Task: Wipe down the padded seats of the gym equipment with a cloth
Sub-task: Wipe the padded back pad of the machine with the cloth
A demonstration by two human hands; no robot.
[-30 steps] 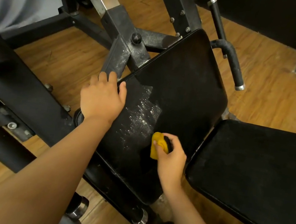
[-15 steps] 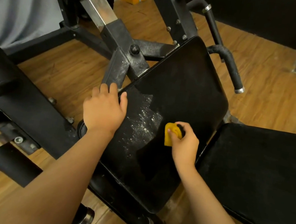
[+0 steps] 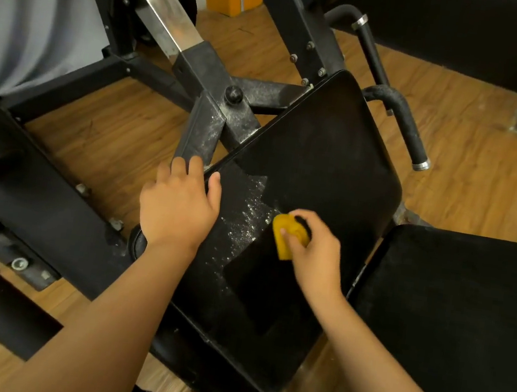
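A black padded seat [image 3: 321, 158] of a gym machine fills the middle of the view, with a white dusty patch [image 3: 243, 223] along its left side. My right hand [image 3: 315, 252] grips a small yellow cloth [image 3: 288, 237] and presses it on the pad beside that patch. My left hand [image 3: 180, 205] rests on the pad's left edge, fingers curled over the rim. A second black pad [image 3: 452, 313] lies to the right.
The machine's black steel frame [image 3: 211, 97] with a knob and a chrome bar runs up to the left. A black handle [image 3: 407, 130] sticks out at the upper right. Another padded arm [image 3: 30, 192] lies at the left. The floor [image 3: 483, 179] is wood.
My right hand with the yellow cloth slid up the pad, then a little left to the dusty patch. My left hand kept its place on the pad's edge.
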